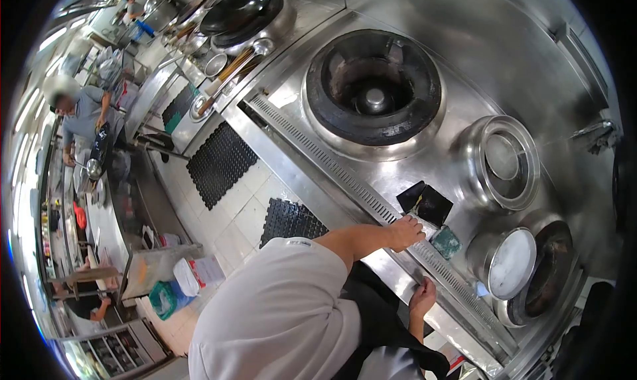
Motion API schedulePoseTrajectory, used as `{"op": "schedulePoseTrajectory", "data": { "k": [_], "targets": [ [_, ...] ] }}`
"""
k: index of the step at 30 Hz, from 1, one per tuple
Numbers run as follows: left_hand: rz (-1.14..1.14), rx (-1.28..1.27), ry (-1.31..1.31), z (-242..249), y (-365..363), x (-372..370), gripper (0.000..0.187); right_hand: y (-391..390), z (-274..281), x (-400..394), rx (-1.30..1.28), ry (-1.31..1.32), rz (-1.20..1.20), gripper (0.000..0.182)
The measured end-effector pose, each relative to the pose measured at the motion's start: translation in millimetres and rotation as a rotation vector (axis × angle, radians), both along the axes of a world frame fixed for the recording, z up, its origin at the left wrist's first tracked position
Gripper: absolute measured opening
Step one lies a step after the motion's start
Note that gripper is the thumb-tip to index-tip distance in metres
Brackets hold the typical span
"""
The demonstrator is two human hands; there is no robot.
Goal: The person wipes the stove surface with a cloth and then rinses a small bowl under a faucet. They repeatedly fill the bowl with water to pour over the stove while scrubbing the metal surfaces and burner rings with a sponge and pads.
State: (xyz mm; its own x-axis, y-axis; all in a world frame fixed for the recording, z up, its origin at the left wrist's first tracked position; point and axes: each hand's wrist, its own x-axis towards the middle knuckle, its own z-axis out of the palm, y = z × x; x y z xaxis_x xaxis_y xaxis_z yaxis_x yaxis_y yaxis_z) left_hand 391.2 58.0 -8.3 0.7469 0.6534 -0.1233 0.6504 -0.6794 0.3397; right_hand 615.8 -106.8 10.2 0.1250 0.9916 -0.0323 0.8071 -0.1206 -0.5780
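My left hand [405, 233] is over the slotted drain strip [322, 160] along the stove's front, fingers curled closed. Whatever may be inside the fingers is hidden. Just beyond it, black square containers [430, 205] sit on the steel stove top, with something yellowish across them. Close to the fingertips lies a green scouring pad [446, 243]. Lower in the head view, my right hand [423, 297] is bent around the stove's front edge [388, 266], its fingers partly visible.
A large black wok burner [375, 88] is at upper middle. Toward the right stand a steel pot [501, 162], a pot with whitish contents [512, 264] and a dark wok [551, 267]. Black mats [222, 161] lie on the tiled floor. A co-worker [89, 118] holds a ladle at left.
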Motion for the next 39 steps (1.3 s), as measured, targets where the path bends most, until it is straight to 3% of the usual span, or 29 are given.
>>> {"op": "schedulePoseTrajectory", "data": {
  "k": [13,39],
  "targets": [
    [-0.023,-0.015,0.037,8.7,0.4,-2.2,0.056,4.9,-25.2,11.4,-0.15,-0.331,0.144,0.034],
    [0.0,-0.002,-0.048,-0.1,0.4,-1.8,0.053,13.3,-23.8,12.7,-0.19,-0.414,0.161,0.025]
  ]
}}
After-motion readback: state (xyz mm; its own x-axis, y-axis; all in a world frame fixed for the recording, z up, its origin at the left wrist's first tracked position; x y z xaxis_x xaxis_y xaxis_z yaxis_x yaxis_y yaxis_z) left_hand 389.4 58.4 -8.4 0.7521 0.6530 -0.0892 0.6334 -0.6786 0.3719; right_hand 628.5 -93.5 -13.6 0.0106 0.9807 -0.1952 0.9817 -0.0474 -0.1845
